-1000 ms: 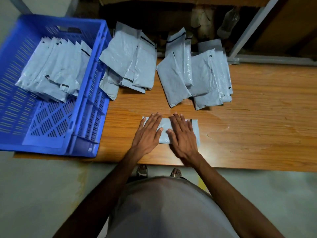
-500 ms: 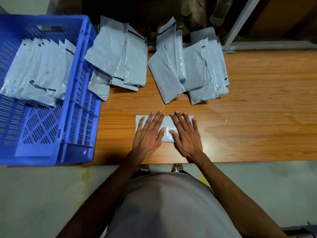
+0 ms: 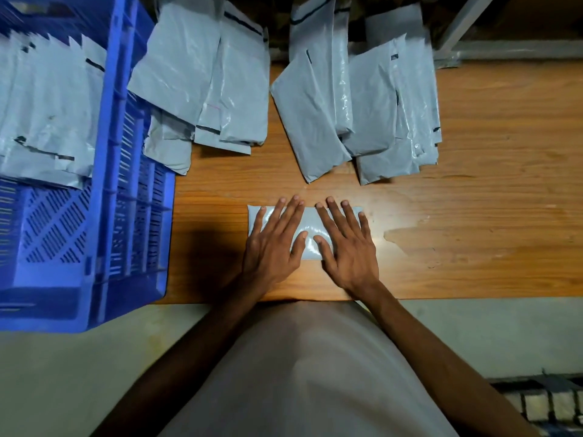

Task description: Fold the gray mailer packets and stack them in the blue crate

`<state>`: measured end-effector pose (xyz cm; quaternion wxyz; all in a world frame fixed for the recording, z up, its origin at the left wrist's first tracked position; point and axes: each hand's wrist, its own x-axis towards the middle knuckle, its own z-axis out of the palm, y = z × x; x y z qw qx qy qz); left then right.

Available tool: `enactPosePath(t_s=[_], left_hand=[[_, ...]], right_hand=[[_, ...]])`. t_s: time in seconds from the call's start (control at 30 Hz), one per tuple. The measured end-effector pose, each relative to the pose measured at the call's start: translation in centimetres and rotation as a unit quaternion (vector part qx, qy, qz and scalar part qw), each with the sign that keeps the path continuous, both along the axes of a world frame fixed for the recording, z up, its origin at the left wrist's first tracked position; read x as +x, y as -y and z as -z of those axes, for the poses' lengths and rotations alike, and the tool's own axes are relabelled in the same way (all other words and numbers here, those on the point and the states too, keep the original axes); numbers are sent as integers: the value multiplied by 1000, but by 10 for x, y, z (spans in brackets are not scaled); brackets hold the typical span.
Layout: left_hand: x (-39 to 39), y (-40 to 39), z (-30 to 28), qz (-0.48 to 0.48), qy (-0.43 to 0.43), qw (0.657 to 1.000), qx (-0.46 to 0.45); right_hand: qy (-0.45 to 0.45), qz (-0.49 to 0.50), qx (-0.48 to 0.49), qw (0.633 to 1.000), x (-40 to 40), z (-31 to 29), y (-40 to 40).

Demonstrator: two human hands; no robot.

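Left hand: left hand (image 3: 273,244) lies flat, fingers straight and spread, pressing the left half of the folded packet
Right hand: right hand (image 3: 346,244) lies flat beside it, fingers straight, pressing the right half; thumbs nearly meet in the middle, and neither hand curls round anything
Packet in hand: folded gray mailer packet (image 3: 307,223) lies crosswise on the worktop (image 3: 473,247) under both palms, near the front edge; it looks folded and is being flattened
Done so far: a row of gray packets (image 3: 47,105) already sits overlapped inside the blue crate (image 3: 104,190), well to the left of the left hand; whether all of these are folded I cannot tell
Left to do: two loose heaps wait beyond the fingertips, the left heap (image 3: 208,83) leaning by the crate wall and the right heap (image 3: 369,105) ahead of the right hand; these look longer and not yet folded
Progress judged: roughly midway, since the waiting heaps look about as many as the stacked ones
Next need: this pressed packet probably wants lifting leftward into the crate, on or beside the row there
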<state>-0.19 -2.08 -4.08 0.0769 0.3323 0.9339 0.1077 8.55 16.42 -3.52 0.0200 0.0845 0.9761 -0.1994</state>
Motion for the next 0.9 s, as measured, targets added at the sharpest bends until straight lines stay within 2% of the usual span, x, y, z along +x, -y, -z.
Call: enactPosePath(t_s=[0.53,0.67,0.8,0.9], left_hand=[[3,0,-1,4,-8,1000,6],[1,2,-5,7,35,999,27],[-12,10,-18,-9,150,983,107],[-21,13,-36,0,143,986,90]], right_hand=[[-6,-5,2,1000,2,1,2],[14,-7,-40,999,1,-2,-1],[51,-16,-86,995,-8,-18,-10],[59,-21,-74,995,-16,-33,-11]])
